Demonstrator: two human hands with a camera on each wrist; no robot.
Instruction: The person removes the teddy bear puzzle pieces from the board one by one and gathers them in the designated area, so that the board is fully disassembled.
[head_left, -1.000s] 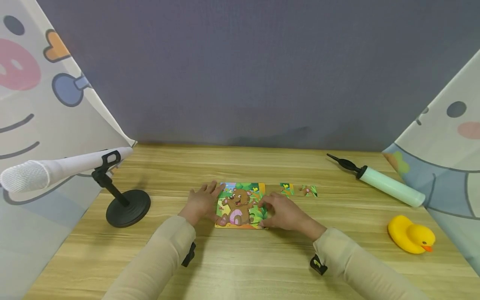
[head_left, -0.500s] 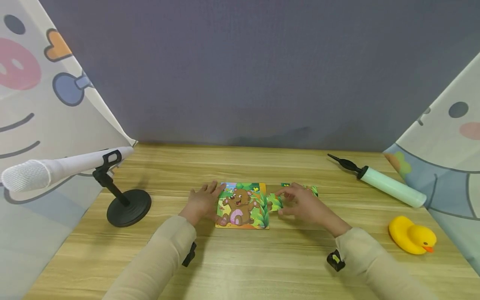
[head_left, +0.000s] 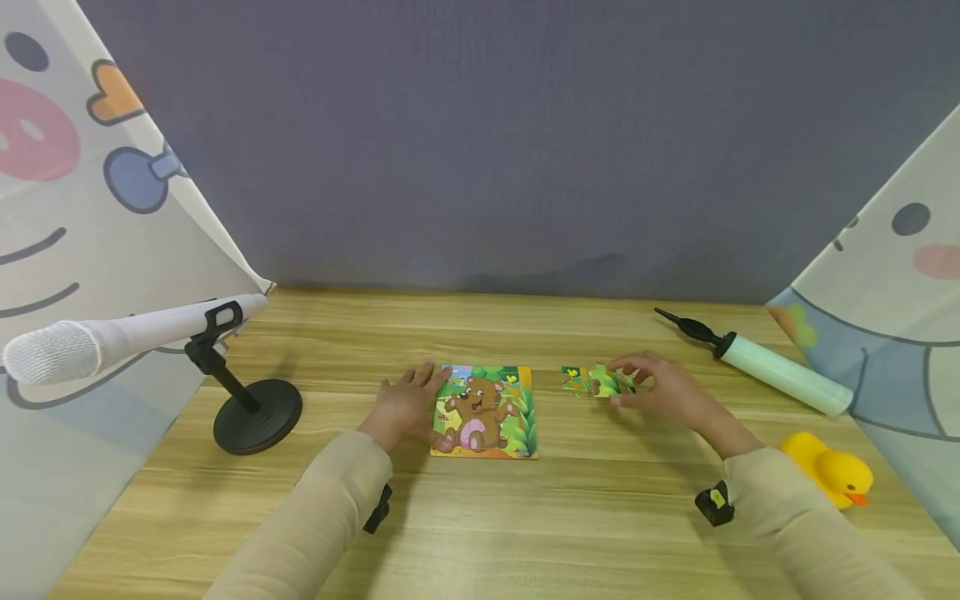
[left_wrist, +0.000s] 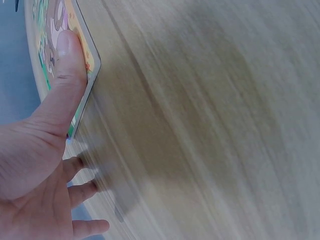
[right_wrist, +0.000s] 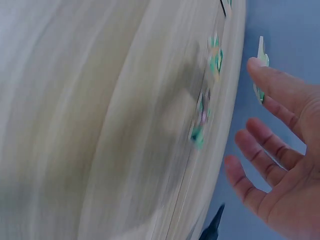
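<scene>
A square jigsaw puzzle [head_left: 480, 412] with a brown bear picture lies flat on the table. My left hand [head_left: 403, 408] rests at its left side with fingers spread. In the left wrist view the thumb [left_wrist: 70, 55] lies on the puzzle's corner. To the right, my right hand [head_left: 667, 393] pinches a green puzzle piece [head_left: 603, 382] between thumb and finger. The right wrist view shows this piece [right_wrist: 261, 50] above the table, nearly edge-on, the other fingers loosely bent. Beneath lie two loose pieces, one with a yellow bird [head_left: 573, 377], the other [right_wrist: 201, 117] partly hidden in the head view.
A white microphone [head_left: 127, 337] on a black stand [head_left: 257, 417] stands at the left. At the right lie a pale green hand pump [head_left: 787, 373] and a yellow rubber duck [head_left: 825, 467], partly behind the right sleeve. A grey panel [head_left: 480, 150] rises behind the table.
My right hand has moved from the puzzle's right edge rightward to above the loose pieces, carrying the green puzzle piece. The puzzle's right side is uncovered. My left hand has stayed put.
</scene>
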